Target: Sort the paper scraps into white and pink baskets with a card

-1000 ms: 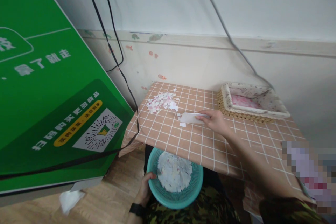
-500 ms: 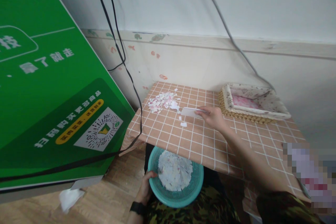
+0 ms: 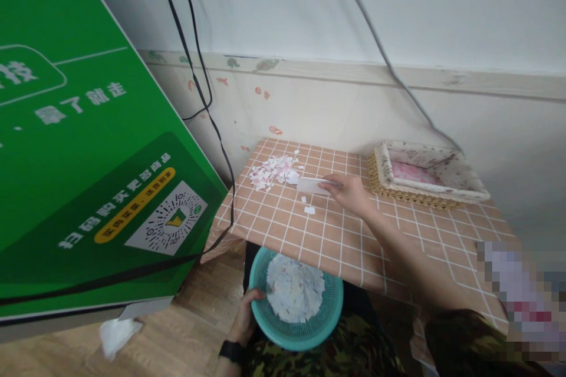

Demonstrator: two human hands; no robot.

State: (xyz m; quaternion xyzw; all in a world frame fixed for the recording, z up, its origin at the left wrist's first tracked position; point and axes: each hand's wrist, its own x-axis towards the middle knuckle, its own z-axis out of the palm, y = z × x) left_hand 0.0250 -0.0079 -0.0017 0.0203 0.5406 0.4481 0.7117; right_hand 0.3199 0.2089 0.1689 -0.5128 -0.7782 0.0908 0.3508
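Note:
My right hand point(image 3: 347, 191) is closed on a flat white card point(image 3: 309, 186), its edge low over the checked tablecloth. The card's far end reaches the near side of a pile of white and pink paper scraps point(image 3: 272, 172). A few loose scraps point(image 3: 309, 210) lie in front of the card. Below the table edge, my left hand point(image 3: 248, 309) grips the rim of a round teal plastic basket point(image 3: 300, 339) on my lap, thumb over the rim and the other fingers hidden beneath. Heaped inside the basket are many whitish paper scraps point(image 3: 295, 288).
A cloth-lined wicker basket point(image 3: 428, 185) with something pink inside stands at the table's back right. On the left rises a big green panel point(image 3: 88, 129), with a black strap point(image 3: 216, 129) hanging before it. A white bag-like thing point(image 3: 118, 336) lies on the floor.
My right hand has moved a little left with the card, bringing it up to the scrap pile. The left hand and the teal basket stay where they were.

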